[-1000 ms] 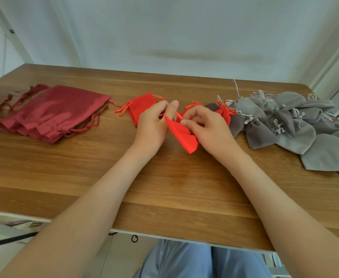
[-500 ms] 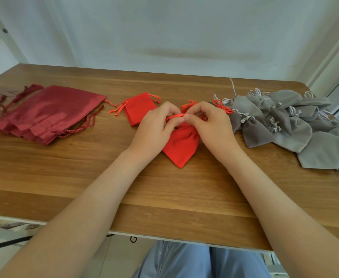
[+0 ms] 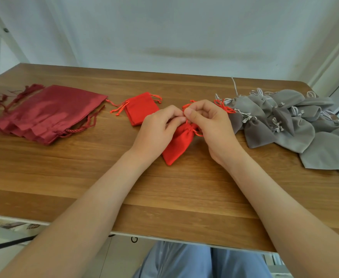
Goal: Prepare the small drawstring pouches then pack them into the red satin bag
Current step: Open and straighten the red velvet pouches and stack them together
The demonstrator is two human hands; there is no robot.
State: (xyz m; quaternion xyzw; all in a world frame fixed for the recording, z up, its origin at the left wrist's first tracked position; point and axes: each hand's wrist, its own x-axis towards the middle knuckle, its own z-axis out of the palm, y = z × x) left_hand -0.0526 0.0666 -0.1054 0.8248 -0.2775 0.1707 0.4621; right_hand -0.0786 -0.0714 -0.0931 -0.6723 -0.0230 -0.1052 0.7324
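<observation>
While the fingers (image 3: 174, 114) of the left hand (image 3: 156, 127) meet those of the right hand (image 3: 210, 125) tip to tip at centre frame, both pinch the red drawstring (image 3: 187, 105) of a small red pouch (image 3: 176, 147). Thumbs and forefingers are closed on the cord, and the other fingers are curled in. The pouch neck is gathered just below the fingertips. One cord loop pokes out on the pouch's right side, under the right hand. The pouch body slants down between the two wrists, with its lower corner touching the wooden tabletop (image 3: 84, 177). Cannot tell if the rest of it lies flat.

Just up-left of the left hand, a second red pouch (image 3: 142, 108) lies flat, neck ungathered, cords splayed at both upper corners. Its near edge is hidden behind the left knuckles.

Just right of the right hand, a tangle of red cord (image 3: 223, 106) sits at the near edge of a pile of grey pouches (image 3: 289, 127). What the cord is attached to is hidden. The grey pouches have white cords, most necks cinched, and they overlap across the right side of the frame out to the tabletop edge.

At left of frame, well apart from both hands, the dark red satin bags (image 3: 50, 111) lie flat in a layered stack, with twisted cords trailing at the upper-left and lower-right ends.

At bottom centre, light blue trousers (image 3: 200, 261) show below the tabletop's near edge. A pale wall (image 3: 164, 27) fills the top of the frame.
</observation>
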